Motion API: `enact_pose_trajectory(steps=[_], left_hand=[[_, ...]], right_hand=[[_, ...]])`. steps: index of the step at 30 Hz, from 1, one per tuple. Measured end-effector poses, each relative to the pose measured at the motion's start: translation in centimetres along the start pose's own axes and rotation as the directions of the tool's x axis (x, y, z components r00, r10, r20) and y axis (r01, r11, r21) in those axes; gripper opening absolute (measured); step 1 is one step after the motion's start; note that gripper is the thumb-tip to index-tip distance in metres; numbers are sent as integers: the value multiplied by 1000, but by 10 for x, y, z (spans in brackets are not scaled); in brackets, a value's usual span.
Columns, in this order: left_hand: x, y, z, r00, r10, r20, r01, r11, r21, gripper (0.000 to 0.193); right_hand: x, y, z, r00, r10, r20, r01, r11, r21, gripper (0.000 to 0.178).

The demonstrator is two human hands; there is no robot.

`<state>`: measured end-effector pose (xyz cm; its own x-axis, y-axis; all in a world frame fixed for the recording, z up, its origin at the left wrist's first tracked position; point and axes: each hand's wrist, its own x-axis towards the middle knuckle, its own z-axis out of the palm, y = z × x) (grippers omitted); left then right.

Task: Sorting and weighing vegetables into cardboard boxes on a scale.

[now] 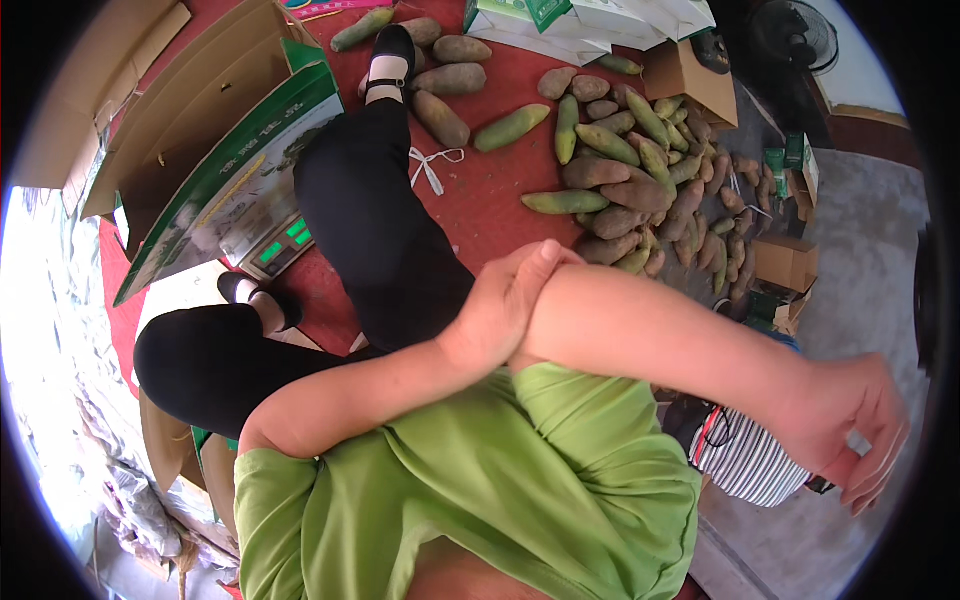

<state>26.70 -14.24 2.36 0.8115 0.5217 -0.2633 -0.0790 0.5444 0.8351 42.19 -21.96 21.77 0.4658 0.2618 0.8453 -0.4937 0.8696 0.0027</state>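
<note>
My left hand [497, 306] is wrapped round my bare right arm [650, 320] near the elbow, with the thumb across the top. At the far right, my right hand [850, 425] hangs with its fingers bent downward and a small gap between them; nothing shows in its grasp. A striped cloth [752, 460] lies behind and below that hand. Beyond my arms, a large heap of long green and brown gourds [650, 190] covers the floor. Several more gourds [450, 78] lie by my black shoe [391, 58].
Open cardboard boxes [190, 110] stand at the left, one with a green printed side [235, 190]. Beside it is a scale [287, 245] with lit green digits. A white ribbon [432, 168] lies on the red floor [480, 200]. A fan [792, 38] stands at the back right.
</note>
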Motion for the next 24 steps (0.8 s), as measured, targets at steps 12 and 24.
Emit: enact_pose_trajectory(steps=[12,24], left_hand=[[45,-15,-28,860,-459,225,463,885,34,47],[18,-43,7,945,-294,146,324,763,-560,52]], right_hand=[[-5,16,-38,962,123,-244,-179,959,-219,14],[9,-13,-58,953,-71,-296,-53,918,-393,14]])
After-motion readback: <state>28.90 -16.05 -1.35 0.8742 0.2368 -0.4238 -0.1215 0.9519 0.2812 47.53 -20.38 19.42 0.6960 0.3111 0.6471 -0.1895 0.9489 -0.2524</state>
